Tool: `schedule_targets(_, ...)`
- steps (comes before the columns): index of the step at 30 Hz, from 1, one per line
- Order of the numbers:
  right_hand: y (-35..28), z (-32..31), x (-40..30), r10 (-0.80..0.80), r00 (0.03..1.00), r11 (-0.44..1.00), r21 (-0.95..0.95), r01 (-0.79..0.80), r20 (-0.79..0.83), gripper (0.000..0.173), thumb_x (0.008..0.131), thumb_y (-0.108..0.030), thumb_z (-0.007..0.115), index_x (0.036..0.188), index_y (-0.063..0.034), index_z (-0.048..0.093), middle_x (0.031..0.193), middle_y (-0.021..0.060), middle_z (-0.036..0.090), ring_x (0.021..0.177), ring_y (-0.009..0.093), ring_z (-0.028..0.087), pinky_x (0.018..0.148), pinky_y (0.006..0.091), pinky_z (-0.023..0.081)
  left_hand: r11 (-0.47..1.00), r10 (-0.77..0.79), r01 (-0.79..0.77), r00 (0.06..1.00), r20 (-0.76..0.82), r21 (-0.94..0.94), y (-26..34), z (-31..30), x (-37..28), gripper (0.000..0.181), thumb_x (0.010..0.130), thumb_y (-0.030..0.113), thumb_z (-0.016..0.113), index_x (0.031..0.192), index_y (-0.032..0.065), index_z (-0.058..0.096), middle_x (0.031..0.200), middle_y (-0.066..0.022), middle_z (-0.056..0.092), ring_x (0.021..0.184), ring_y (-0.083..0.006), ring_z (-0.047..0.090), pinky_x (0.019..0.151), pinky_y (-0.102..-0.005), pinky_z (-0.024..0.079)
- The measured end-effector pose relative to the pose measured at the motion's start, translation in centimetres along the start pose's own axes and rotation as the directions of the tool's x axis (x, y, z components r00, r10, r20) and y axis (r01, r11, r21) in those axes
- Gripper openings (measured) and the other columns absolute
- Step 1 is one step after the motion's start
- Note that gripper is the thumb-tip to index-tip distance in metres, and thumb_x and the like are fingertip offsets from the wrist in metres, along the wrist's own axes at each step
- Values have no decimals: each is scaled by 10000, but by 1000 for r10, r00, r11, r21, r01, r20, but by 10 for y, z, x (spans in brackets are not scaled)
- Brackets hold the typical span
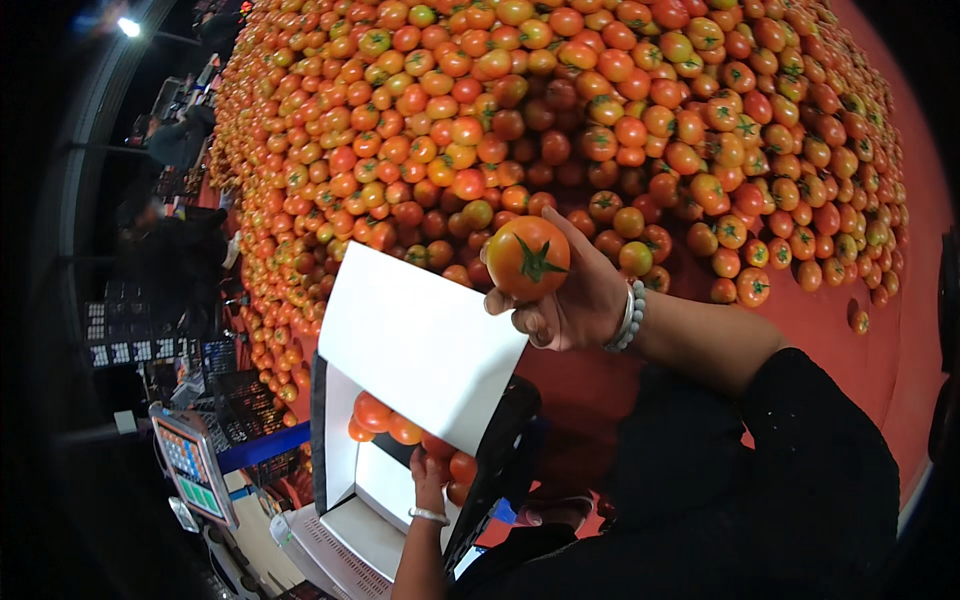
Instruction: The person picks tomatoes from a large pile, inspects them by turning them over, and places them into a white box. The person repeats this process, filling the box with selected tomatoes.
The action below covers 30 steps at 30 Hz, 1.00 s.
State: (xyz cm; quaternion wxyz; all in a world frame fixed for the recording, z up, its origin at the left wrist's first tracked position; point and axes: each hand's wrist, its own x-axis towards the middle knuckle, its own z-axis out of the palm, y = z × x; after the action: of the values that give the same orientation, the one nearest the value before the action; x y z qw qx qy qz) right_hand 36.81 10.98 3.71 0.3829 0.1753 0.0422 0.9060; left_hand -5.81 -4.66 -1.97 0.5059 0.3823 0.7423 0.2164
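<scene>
My right hand [581, 300], with a beaded bracelet at the wrist, holds up a large orange-red tomato [529, 259] whose green calyx faces me. Below it stands a black crate [320, 435] with a white lining, and a white sheet [420, 337] rises over its far part. Several red tomatoes [373, 411] lie in a band along the sheet's lower edge. My left hand [429, 484] reaches into the crate, its fingers at these tomatoes. Whether it grips one cannot be told, as the fingers partly merge with the fruit.
A huge heap of loose tomatoes [450, 135] spreads beyond the crate on a red ground sheet [862, 375]. To the left stands a weighing scale with a keypad display [191, 465], near black crates [244, 397]. Other people [176, 142] are at the far left, in dim light.
</scene>
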Motion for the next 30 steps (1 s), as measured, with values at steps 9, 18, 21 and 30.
schedule_targets(9, 44, 1, 26, -138, 889, 62, -892, 447, 436, 822, 582, -175, 899, 1210, -125, 371, 1202, 169, 490, 1081, 264, 543, 892, 408, 460, 748, 628, -531, 761, -164, 397, 104, 35, -63, 637, 892, 396, 563, 1360, 19, 353, 1281, -175, 408, 1116, -276, 484, 904, -382, 416)
schedule_targets(18, 89, 16, 30, 228, 714, -422, -594, 685, 662, 675, 721, -39, 783, 1267, -253, 448, 1243, 242, 519, 910, 354, 633, 756, 386, 537, 595, 693, -730, 678, -246, -336, 176, 133, -106, 935, 600, 121, 881, 1323, 66, 290, 1244, -131, 411, 1123, -233, 479, 966, -360, 405)
schedule_targets(21, 85, -1, 26, 99, 768, -399, -682, 613, 633, 293, 778, -70, 703, 1046, -138, 605, 1289, 199, 510, 977, 348, 614, 753, 354, 524, 509, 768, -829, 560, -311, -232, 174, 118, -99, 865, 600, 105, 876, 1259, 73, 317, 1220, -153, 416, 1113, -253, 482, 964, -375, 406)
schedule_targets(30, 12, -61, -115, -661, 750, -311, -905, -290, -13, 360, 820, 38, 585, 1176, -6, 544, 1019, 40, 623, 899, 104, 606, 814, 239, 482, 490, 870, -737, 441, -218, 466, 109, -1, -55, 769, 640, -11, 810, 1198, 112, 297, 1285, -215, 400, 1136, -313, 493, 917, -383, 472)
